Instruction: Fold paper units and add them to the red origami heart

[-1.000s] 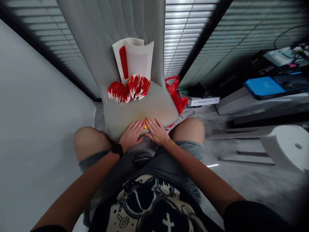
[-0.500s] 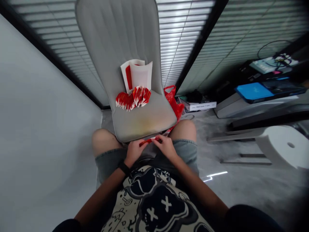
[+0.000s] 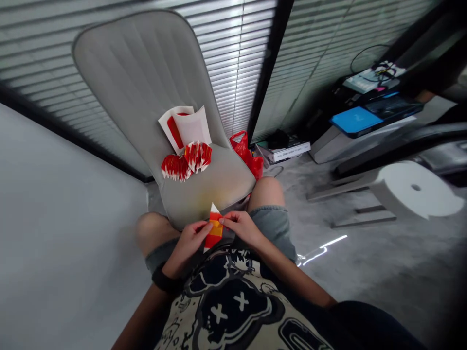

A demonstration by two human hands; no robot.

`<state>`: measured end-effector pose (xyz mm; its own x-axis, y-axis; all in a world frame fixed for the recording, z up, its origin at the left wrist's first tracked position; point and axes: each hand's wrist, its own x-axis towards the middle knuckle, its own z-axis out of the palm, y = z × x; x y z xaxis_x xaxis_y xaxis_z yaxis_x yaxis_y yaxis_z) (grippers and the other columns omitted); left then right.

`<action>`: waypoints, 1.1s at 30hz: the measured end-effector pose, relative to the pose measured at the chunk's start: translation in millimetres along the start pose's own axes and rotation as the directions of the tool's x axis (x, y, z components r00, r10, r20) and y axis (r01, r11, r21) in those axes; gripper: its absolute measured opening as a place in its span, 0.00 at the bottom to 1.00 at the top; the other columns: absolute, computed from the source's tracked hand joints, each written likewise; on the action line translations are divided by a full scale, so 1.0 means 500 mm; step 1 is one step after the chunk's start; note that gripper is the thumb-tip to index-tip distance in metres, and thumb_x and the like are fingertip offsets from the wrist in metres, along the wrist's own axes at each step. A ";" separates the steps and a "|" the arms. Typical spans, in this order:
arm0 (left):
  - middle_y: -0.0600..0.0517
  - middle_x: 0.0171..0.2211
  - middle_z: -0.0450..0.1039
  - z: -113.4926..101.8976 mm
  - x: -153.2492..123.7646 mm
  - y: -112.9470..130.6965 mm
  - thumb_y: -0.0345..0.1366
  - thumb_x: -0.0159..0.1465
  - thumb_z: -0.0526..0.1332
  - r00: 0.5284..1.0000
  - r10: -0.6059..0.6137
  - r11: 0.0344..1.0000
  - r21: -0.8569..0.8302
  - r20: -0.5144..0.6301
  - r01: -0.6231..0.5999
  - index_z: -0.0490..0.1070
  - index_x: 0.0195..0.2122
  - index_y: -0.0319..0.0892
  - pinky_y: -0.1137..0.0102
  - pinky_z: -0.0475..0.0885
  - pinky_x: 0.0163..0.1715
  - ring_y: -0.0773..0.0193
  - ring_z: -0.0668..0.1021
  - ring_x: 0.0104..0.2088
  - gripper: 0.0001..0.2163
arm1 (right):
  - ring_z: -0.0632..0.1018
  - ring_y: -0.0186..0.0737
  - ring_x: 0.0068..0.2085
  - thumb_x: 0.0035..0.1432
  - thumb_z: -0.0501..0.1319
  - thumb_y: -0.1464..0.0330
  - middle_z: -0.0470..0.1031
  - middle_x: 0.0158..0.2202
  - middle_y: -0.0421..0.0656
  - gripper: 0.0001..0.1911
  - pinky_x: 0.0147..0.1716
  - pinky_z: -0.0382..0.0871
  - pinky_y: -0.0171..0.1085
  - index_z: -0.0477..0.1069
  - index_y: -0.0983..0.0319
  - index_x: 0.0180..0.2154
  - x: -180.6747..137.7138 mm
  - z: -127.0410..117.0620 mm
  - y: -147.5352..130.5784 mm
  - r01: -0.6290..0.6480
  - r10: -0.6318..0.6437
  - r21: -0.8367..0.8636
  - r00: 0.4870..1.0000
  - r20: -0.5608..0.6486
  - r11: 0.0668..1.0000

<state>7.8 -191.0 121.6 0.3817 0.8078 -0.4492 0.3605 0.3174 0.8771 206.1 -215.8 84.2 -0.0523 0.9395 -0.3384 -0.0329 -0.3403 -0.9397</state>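
Observation:
A small folded paper piece, red and orange with a white tip, is held upright just above my lap. My left hand pinches its left side and my right hand pinches its right side. In front of me stands a grey chair. On its seat lies a pile of folded red-and-white paper pieces. Behind the pile, white and red paper sheets lean against the chair's back.
A red plastic bag lies on the floor right of the chair, beside a flat box. A white round stool stands at the right. A low shelf holds a blue item. A white wall fills the left.
My hands left the chair seat's front edge, where they pressed the paper flat, and drew back to my lap. The paper now stands upright between them. The view tilted and shifted.

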 end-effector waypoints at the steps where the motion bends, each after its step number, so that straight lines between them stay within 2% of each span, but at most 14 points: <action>1: 0.49 0.36 0.80 -0.005 0.004 0.001 0.53 0.64 0.62 1.000 0.003 1.000 0.004 -0.009 -0.003 0.80 0.40 0.39 0.70 0.69 0.34 0.62 0.76 0.34 0.20 | 0.72 0.32 0.28 0.56 0.67 0.57 0.77 0.27 0.40 0.15 0.31 0.66 0.33 0.79 0.63 0.33 0.001 0.001 -0.011 0.001 -0.001 0.006 1.000 0.003 1.000; 4: 0.50 0.34 0.80 -0.003 0.015 -0.011 0.54 0.64 0.62 0.994 0.026 0.999 -0.034 -0.111 -0.030 0.80 0.39 0.40 0.71 0.68 0.34 0.62 0.75 0.33 0.20 | 0.72 0.31 0.28 0.56 0.67 0.55 0.78 0.28 0.40 0.16 0.30 0.66 0.32 0.80 0.63 0.35 0.006 0.009 -0.031 -0.063 0.062 0.046 0.998 0.018 0.997; 7: 0.50 0.32 0.79 0.012 0.013 -0.025 0.54 0.63 0.62 0.975 0.031 0.995 -0.082 -0.220 -0.050 0.80 0.38 0.39 0.71 0.69 0.33 0.62 0.75 0.32 0.21 | 0.71 0.31 0.26 0.55 0.68 0.54 0.76 0.26 0.39 0.17 0.28 0.64 0.32 0.79 0.63 0.32 0.011 0.012 -0.033 -0.133 0.126 0.074 0.988 0.089 0.988; 12: 0.49 0.32 0.79 0.021 -0.008 -0.030 0.54 0.61 0.65 0.989 -0.072 0.962 -0.271 -0.130 0.034 0.80 0.38 0.38 0.71 0.70 0.32 0.63 0.76 0.31 0.21 | 0.69 0.30 0.24 0.54 0.68 0.53 0.72 0.22 0.37 0.19 0.25 0.60 0.31 0.77 0.64 0.29 0.021 0.011 -0.027 -0.118 0.116 0.013 0.985 0.130 0.993; 19: 0.53 0.27 0.76 0.019 -0.002 -0.048 0.52 0.58 0.68 0.948 -0.057 0.950 -0.309 -0.313 -0.045 0.76 0.29 0.39 0.73 0.67 0.30 0.67 0.73 0.28 0.18 | 0.70 0.29 0.24 0.53 0.70 0.53 0.77 0.26 0.39 0.19 0.24 0.60 0.30 0.79 0.63 0.36 0.010 0.040 -0.031 -0.275 0.272 -0.018 0.940 0.207 0.961; 22: 0.53 0.27 0.76 0.017 -0.004 -0.052 0.52 0.58 0.68 0.949 -0.073 0.943 -0.332 -0.307 -0.035 0.77 0.29 0.39 0.72 0.67 0.31 0.67 0.73 0.28 0.18 | 0.71 0.30 0.25 0.52 0.70 0.53 0.76 0.25 0.39 0.19 0.24 0.59 0.30 0.79 0.63 0.34 0.012 0.043 -0.035 -0.291 0.293 -0.044 0.931 0.216 0.956; 25: 0.51 0.28 0.77 0.009 -0.015 -0.055 0.54 0.59 0.67 0.966 -0.135 0.921 -0.386 -0.221 0.041 0.79 0.32 0.38 0.71 0.66 0.29 0.66 0.72 0.27 0.20 | 0.71 0.31 0.25 0.53 0.69 0.52 0.76 0.24 0.39 0.20 0.24 0.60 0.31 0.78 0.63 0.32 0.017 0.041 -0.042 -0.293 0.302 -0.073 0.924 0.234 0.953; 28: 0.49 0.31 0.79 -0.001 -0.025 -0.062 0.52 0.61 0.65 0.982 -0.120 0.920 -0.388 -0.149 0.053 0.81 0.37 0.38 0.71 0.67 0.31 0.65 0.74 0.29 0.19 | 0.70 0.31 0.24 0.53 0.70 0.52 0.75 0.24 0.39 0.19 0.24 0.60 0.31 0.79 0.63 0.33 0.020 0.042 -0.047 -0.307 0.319 -0.087 0.912 0.258 0.948; 33: 0.51 0.27 0.76 -0.006 -0.025 -0.089 0.51 0.61 0.65 0.970 -0.041 0.952 -0.304 -0.240 -0.035 0.78 0.30 0.39 0.72 0.66 0.31 0.65 0.73 0.28 0.18 | 0.68 0.30 0.23 0.55 0.67 0.52 0.77 0.24 0.41 0.20 0.23 0.57 0.31 0.80 0.64 0.35 0.023 0.060 -0.028 -0.323 0.340 -0.106 0.907 0.248 0.940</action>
<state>-15.4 -213.7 88.7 0.1517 0.8897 -0.4306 0.0715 0.4246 0.9026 176.2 -201.3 95.2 -0.3065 0.7273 -0.6140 0.0921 -0.6194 -0.7797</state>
